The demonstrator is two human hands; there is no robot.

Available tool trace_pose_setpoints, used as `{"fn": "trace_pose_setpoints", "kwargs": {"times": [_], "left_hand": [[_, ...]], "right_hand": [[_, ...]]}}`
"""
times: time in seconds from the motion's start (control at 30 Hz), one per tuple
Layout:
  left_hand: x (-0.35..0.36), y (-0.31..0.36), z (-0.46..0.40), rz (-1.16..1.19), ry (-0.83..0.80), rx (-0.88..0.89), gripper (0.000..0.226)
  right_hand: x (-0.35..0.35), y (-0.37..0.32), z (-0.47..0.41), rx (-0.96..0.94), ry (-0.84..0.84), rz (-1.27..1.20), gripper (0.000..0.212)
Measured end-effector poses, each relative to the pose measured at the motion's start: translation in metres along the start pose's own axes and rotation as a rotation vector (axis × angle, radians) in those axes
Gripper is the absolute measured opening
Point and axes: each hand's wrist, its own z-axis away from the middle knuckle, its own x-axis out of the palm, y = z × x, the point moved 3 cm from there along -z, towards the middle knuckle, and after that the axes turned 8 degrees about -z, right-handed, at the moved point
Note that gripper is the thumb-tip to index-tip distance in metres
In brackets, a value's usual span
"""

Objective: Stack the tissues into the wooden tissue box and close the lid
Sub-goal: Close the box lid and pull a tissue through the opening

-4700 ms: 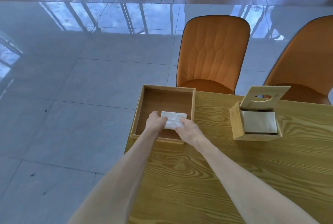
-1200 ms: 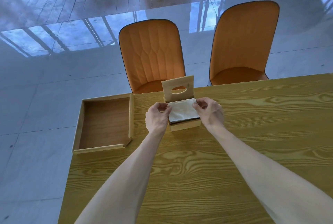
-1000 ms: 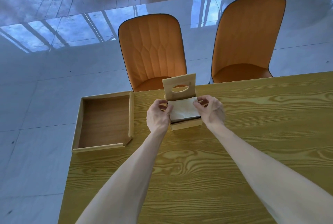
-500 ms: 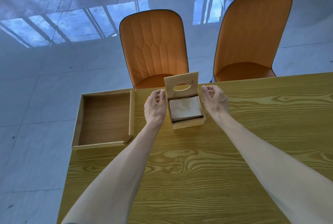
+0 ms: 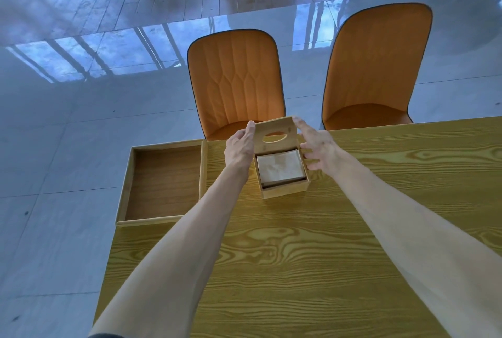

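An empty wooden tray [image 5: 163, 180] sits at the far left corner of the wood-grain table [image 5: 298, 256], its left side overhanging the table's left edge above the grey tiled floor [image 5: 54, 147]. Just right of the tray, my left hand [image 5: 240, 147] reaches along the left side of the wooden tissue box [image 5: 282, 174], fingers straight and close together, the fingertips [image 5: 250, 125] touching the left edge of the raised lid [image 5: 274, 135]; the hand grips nothing. The box stands near the table's far edge, close beside the tray but apart from it, with the stack of white tissues [image 5: 279, 168] lying flat inside and filling most of the opening. The lid, pierced by an oval slot, is tilted up at the box's far side, so the box stands uncovered. My right hand [image 5: 317, 146] is at the box's right side with the fingers spread wide; one finger lies against the lid's upper right corner, while the others fan out near the box's right wall, and whether they touch that wall I cannot tell. Both bare forearms run up from the near edge of the table, one on each side of the box. Beyond the far edge, two orange chairs face the table: one [image 5: 236, 82] directly behind the box, the second [image 5: 377, 66] further right. The glossy floor past them mirrors bright window panes.
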Motion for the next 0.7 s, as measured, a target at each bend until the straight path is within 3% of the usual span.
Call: {"fn": "trace_pose_setpoints", "kwargs": {"times": [0.23, 0.7], "left_hand": [[-0.007, 0.003, 0.011, 0.026, -0.127, -0.049, 0.052], [-0.015, -0.068, 0.043, 0.053, -0.325, -0.054, 0.072]], "right_hand": [[0.003, 0.006, 0.004, 0.019, 0.004, -0.019, 0.098], [-0.020, 0.053, 0.025, -0.160, -0.003, 0.056, 0.065]]}}
